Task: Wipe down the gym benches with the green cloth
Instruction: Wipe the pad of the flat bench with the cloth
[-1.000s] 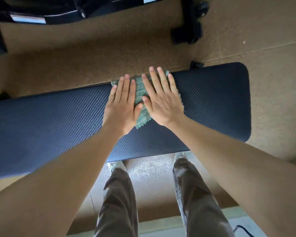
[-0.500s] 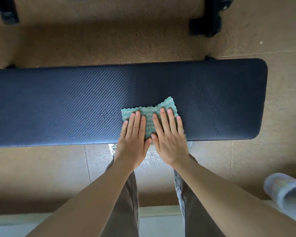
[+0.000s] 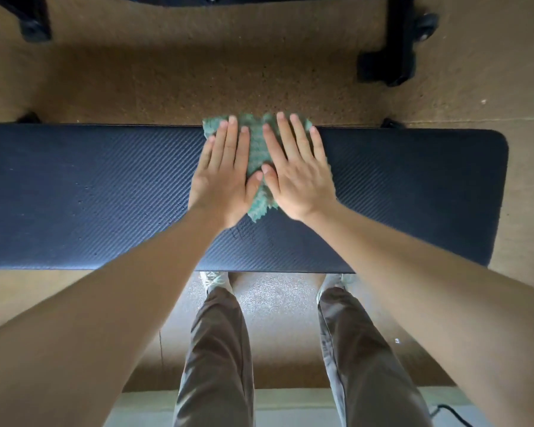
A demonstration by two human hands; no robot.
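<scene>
Speckled tan floor point(image 3: 198, 81), grainy like cork, lies under a long dark-blue padded surface point(image 3: 90, 195) that runs across the view. Its cover is ribbed in fine diagonal lines and its right end has rounded corners.

Half a second ago the green cloth point(image 3: 255, 149) lay at the near edge of this surface. Now it has been pushed across to the far edge, where its nubby, frilled top just overhangs the rim. Both arms are stretched further out than before.

The left hand point(image 3: 225, 180) and right hand point(image 3: 296, 177) lie side by side on the cloth, thumbs touching. Neither has a closed grip: the fingers are straight and slightly spread, pressing the crumpled fabric flat. A ragged corner of it pokes out between the wrists.

Beyond the surface stands a black metal frame point(image 3: 395, 50) with a small wheel at its foot. Below the near edge show brown trousers point(image 3: 216, 365) and pale shoes point(image 3: 211, 278).
</scene>
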